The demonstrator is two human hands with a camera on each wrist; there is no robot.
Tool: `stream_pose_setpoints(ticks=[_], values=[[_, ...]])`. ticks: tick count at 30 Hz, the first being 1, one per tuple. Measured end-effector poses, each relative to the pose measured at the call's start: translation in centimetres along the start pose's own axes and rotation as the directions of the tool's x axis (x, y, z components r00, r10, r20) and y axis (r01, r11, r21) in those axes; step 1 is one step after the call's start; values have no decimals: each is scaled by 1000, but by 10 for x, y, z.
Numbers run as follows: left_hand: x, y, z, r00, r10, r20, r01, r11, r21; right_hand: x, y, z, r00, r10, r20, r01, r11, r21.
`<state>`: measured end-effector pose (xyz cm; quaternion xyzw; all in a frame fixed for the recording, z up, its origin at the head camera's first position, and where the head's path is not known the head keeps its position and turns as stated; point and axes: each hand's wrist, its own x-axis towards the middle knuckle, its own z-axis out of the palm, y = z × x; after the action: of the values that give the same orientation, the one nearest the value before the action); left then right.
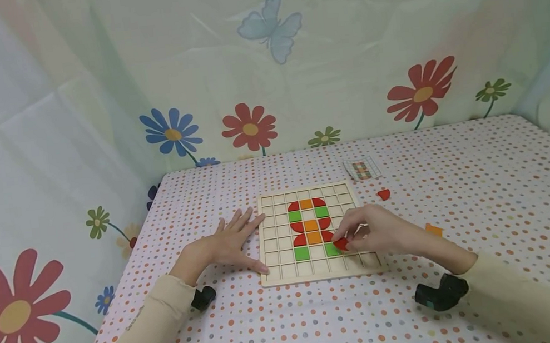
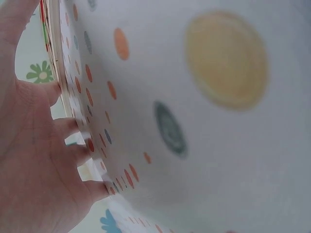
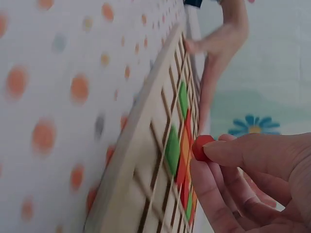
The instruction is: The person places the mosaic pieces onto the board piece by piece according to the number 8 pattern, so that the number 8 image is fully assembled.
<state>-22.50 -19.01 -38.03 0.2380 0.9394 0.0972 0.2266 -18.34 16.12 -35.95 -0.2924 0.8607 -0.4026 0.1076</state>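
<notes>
A wooden grid board (image 1: 281, 274) lies on the spotted cloth, several red, orange and green tiles set in its squares. My left hand (image 1: 227, 247) is spread flat along the board's left side, its thumb and a fingertip at the edge. In the left wrist view, the fingers of that hand (image 2: 43, 141) reach down to the cloth beside the board. Between thumb and fingers my right hand (image 1: 379, 230) pinches a red rounded tile (image 1: 341, 244) over the board's lower right part, overlapping a green square tile (image 1: 332, 250). The right wrist view shows the pinched red tile (image 3: 201, 148) above the grid.
Behind the board lies a small pattern card (image 1: 362, 169) printed with a grid. One loose red tile (image 1: 383, 194) rests right of the board, and an orange tile (image 1: 434, 229) lies partly behind the right forearm. A flowered curtain (image 1: 345, 74) hangs behind the table.
</notes>
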Motion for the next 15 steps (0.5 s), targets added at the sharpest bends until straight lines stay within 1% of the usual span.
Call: stream_pose_setpoints(ticks=[2, 6, 10, 15], values=[[0, 0, 0, 1000, 2, -1, -2, 1000, -3, 7, -6, 12, 999, -44, 26, 43, 998, 40], [0, 0, 0, 1000, 5, -4, -5, 1000, -1, 21, -14, 31, 994, -102, 49, 99, 993, 61], [0, 0, 0, 1000, -1, 3, 1, 1000, 3, 30, -18, 47, 991, -113, 74, 108, 992, 71], [1, -1, 0, 1000, -2, 0, 2, 1000, 17, 34, -22, 62, 994, -86, 74, 80, 993, 85]])
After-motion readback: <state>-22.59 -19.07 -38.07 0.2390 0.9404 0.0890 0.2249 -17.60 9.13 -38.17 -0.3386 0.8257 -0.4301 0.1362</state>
